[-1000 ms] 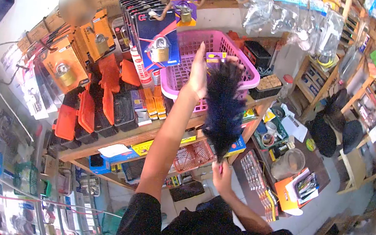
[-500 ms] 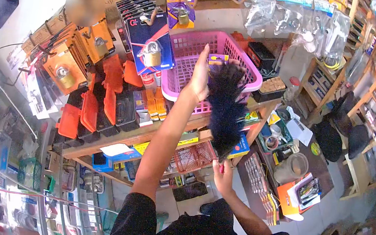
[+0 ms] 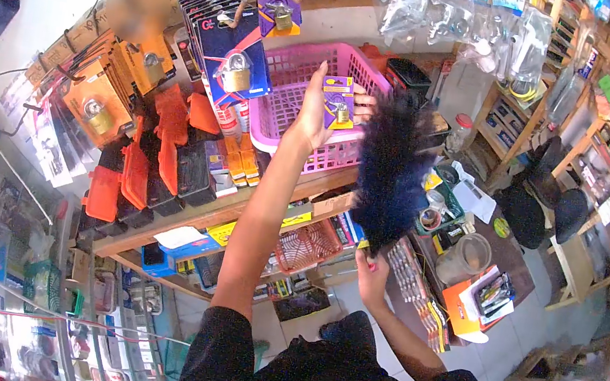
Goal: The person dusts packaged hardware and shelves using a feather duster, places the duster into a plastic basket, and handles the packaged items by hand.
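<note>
My left hand (image 3: 313, 116) is held over the pink plastic basket (image 3: 269, 142) with a carded padlock (image 3: 339, 103) in it. The card is purple and yellow, and the fingers pass behind it to show at its right edge. My right hand (image 3: 371, 274) is closed round the handle of a dark, fluffy feather duster (image 3: 395, 177). The duster points upward, its bristles just right of the padlock card and in front of the basket's right side.
More carded padlocks (image 3: 236, 72) hang on hooks at the back. Orange-lidded black boxes (image 3: 134, 171) line the shelf's left side. A low table (image 3: 501, 261) at right bears a clear tub (image 3: 470, 256) and an orange box (image 3: 466, 304). Bagged parts (image 3: 459, 23) hang above.
The duster has swung rightward, off the padlock card, which now shows fully in my left hand. The whole view has shifted slightly, moving the shelf a little to the left.
</note>
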Action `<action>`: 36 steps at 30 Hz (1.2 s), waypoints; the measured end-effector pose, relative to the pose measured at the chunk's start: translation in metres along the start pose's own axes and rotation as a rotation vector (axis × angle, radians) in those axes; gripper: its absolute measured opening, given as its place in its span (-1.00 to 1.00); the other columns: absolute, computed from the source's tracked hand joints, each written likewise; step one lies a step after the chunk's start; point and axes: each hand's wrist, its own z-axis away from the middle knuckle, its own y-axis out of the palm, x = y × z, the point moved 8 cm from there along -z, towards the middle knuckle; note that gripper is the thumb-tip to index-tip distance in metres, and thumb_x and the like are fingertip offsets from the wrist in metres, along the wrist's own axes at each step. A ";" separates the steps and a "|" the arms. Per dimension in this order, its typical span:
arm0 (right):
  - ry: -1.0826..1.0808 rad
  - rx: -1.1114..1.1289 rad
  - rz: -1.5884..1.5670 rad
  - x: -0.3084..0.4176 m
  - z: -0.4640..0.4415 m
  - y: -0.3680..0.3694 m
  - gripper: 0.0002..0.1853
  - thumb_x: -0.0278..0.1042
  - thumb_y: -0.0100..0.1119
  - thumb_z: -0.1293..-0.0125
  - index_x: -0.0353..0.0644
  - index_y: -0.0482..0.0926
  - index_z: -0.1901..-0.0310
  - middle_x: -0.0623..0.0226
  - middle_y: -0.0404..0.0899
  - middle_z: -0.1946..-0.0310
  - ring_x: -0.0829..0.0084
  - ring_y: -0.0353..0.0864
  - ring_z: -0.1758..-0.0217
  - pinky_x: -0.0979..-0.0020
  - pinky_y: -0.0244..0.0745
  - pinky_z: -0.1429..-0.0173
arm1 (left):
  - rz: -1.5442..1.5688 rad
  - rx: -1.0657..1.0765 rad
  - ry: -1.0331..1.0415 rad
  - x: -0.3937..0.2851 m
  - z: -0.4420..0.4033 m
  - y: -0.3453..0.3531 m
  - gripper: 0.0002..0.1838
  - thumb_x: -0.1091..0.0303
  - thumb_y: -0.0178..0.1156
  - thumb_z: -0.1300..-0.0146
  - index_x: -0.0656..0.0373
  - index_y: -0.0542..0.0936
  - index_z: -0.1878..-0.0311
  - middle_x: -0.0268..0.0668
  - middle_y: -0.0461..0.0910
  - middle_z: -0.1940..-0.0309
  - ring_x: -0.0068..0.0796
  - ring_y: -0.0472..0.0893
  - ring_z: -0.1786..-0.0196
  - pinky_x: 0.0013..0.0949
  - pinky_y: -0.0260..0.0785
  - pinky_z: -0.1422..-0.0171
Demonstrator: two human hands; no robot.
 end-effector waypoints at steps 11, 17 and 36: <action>0.588 0.437 -0.345 -0.109 0.094 0.055 -0.69 -0.24 0.23 -0.36 -0.07 0.41 0.52 0.62 0.23 0.77 0.66 0.15 0.80 0.51 -0.02 0.73 | -0.077 -0.048 -0.023 0.005 -0.002 -0.004 -0.12 -0.45 -0.35 -0.35 0.33 0.50 0.09 0.19 0.62 0.11 0.05 0.66 0.08 0.04 0.52 -0.15; 0.325 0.285 0.352 -0.184 0.123 -0.033 -0.63 -0.27 0.34 -0.28 -0.12 0.46 0.64 0.60 0.38 0.70 0.73 0.20 0.69 0.46 0.01 0.59 | -0.156 -0.066 0.004 0.003 -0.002 -0.006 -0.14 -0.41 -0.37 -0.38 0.34 0.52 0.10 0.15 0.63 0.12 0.04 0.67 0.06 -0.01 0.55 -0.10; 0.367 0.444 -0.191 0.002 -0.017 0.022 -0.64 -0.20 0.33 -0.29 -0.08 0.40 0.57 0.58 0.33 0.71 0.68 0.27 0.71 0.49 0.07 0.66 | 0.182 -0.008 -0.110 0.012 0.006 0.002 -0.16 -0.49 -0.14 -0.25 0.18 0.57 -0.07 -0.05 0.62 0.02 -0.09 0.63 0.02 0.03 0.40 -0.26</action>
